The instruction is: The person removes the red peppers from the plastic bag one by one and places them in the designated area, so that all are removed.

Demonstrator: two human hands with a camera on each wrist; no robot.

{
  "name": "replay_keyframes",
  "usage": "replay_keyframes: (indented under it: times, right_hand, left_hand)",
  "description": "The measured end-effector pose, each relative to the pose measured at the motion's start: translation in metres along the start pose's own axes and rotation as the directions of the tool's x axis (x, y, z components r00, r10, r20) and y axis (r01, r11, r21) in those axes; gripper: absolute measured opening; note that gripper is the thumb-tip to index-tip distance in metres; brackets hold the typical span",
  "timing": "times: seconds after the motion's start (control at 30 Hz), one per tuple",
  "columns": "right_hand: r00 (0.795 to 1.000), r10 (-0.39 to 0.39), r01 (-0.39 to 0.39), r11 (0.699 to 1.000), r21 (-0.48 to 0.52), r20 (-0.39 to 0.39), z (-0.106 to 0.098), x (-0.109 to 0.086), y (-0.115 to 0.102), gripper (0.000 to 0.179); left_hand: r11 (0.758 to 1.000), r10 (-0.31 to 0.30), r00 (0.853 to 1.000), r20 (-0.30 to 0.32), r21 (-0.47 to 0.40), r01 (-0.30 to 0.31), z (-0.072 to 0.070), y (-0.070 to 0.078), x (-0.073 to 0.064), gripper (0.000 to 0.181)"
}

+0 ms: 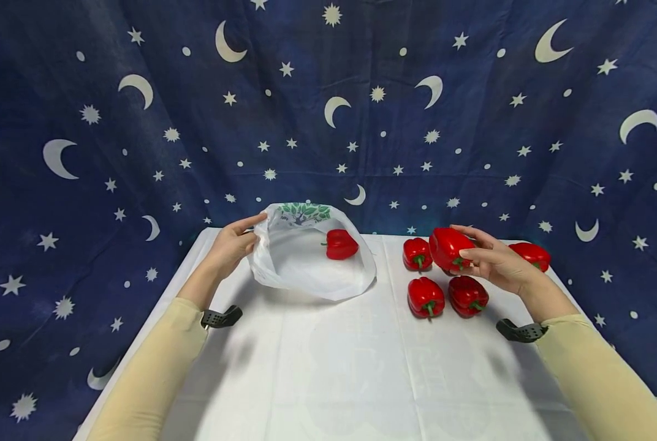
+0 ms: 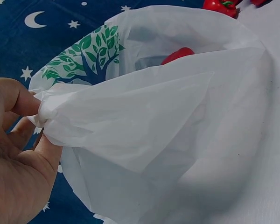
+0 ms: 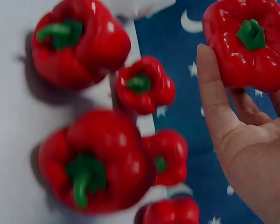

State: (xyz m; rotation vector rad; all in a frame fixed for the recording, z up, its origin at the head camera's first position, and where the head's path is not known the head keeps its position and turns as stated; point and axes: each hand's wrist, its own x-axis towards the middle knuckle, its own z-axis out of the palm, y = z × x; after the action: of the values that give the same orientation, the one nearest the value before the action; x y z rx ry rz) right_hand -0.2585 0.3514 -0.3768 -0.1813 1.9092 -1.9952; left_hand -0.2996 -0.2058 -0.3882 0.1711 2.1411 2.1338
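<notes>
A white plastic bag with a green tree print stands with its mouth spread wide. My left hand pinches the bag's rim at its left side, bunching the plastic between thumb and fingers in the left wrist view. Inside the bag lies a red bell pepper, mostly hidden by the plastic in the left wrist view. My right hand grips another red bell pepper by its sides, held up above the ones on the table. Its green stem faces the wrist camera.
Several more red bell peppers rest on the white-covered table at the right, including one in front, one beside it and one at the far right. A dark blue curtain with moons and stars hangs behind.
</notes>
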Motion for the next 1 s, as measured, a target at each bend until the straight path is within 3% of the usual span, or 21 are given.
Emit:
replay_keyframes:
  times: [0.33, 0.53, 0.73, 1.0]
  right_hand:
    - [0.999, -0.018, 0.014, 0.996, 0.086, 0.041, -0.052, -0.032, 0.018, 0.056]
    - [1.000, 0.022, -0.020, 0.997, 0.080, -0.020, -0.076, -0.047, 0.032, 0.055]
    - [0.995, 0.086, -0.078, 0.989, 0.129, -0.053, -0.094, -0.059, 0.048, 0.055]
    - [0.989, 0.120, -0.109, 0.987, 0.119, -0.090, -0.105, -0.066, 0.061, 0.053]
  left_hand:
    - [1.000, 0.025, 1.000, 0.004, 0.008, -0.025, -0.001, -0.003, -0.002, 0.063]
    - [1.000, 0.027, 1.000, 0.007, -0.003, -0.027, -0.001, -0.004, -0.003, 0.064]
    - [0.999, 0.034, 0.999, 0.008, -0.001, -0.034, -0.001, -0.005, -0.005, 0.064]
    - [1.000, 0.027, 1.000, 0.007, 0.001, -0.027, -0.002, -0.005, -0.006, 0.064]
